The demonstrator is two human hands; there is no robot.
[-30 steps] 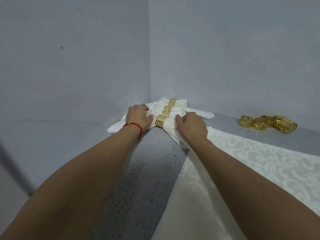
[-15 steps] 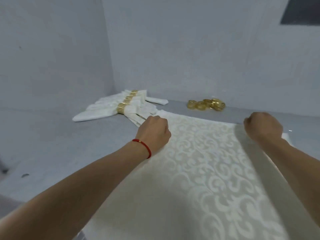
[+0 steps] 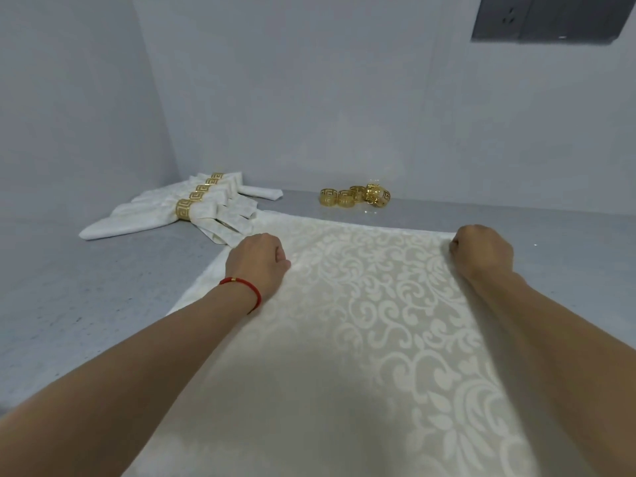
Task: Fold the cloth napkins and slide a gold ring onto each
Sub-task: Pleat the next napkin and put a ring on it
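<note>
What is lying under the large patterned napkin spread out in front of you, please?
The napkin lies on the grey counter, which shows bare around it. Both hands, left and right, grip its far corners. Anything beneath the cloth is covered.

Fingertips of both hands are tucked under: left hand (image 3: 258,259) and right hand (image 3: 481,251) show only knuckles, so the actual grip on the flat napkin (image 3: 361,339) can't be seen. Napkin's near edge runs off the bottom of the frame; its right side is covered by the right forearm. Stack of ringed napkins (image 3: 192,210): rear ones overlap, count unclear, probably four. Loose gold rings (image 3: 356,195) bunch together, the far-right ones merge. Dark wall panel (image 3: 550,17) is cropped at the top edge.
</note>
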